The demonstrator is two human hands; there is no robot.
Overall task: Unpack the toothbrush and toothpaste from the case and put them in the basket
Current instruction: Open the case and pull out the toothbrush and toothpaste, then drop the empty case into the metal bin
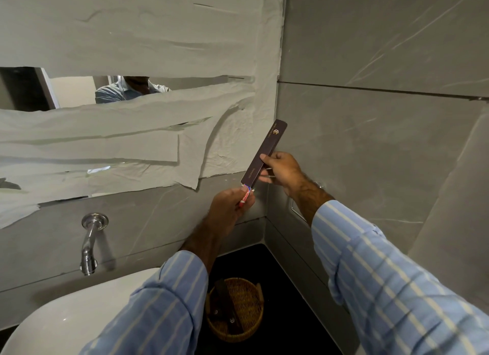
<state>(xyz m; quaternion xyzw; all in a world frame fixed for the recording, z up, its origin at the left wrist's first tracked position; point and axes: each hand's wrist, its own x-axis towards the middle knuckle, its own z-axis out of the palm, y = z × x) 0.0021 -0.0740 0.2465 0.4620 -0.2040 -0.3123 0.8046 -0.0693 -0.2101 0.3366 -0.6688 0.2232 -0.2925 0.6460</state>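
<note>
A long dark brown case (267,148) is held up in front of the grey wall, tilted, its open end pointing down-left. My right hand (283,171) grips it around the lower middle. Just below that open end, my left hand (229,209) pinches a small red, white and blue toothpaste tube (245,196), which is outside the case's mouth. Far below, a round wicker basket (254,325) stands on the dark counter with dark flat packets inside. No toothbrush is visible.
A white basin (79,309) fills the lower left under a chrome wall spout (88,245). The mirror behind is covered with paper strips (132,50). Grey tiled walls meet at a corner right of the basket; the dark counter (291,288) runs along it.
</note>
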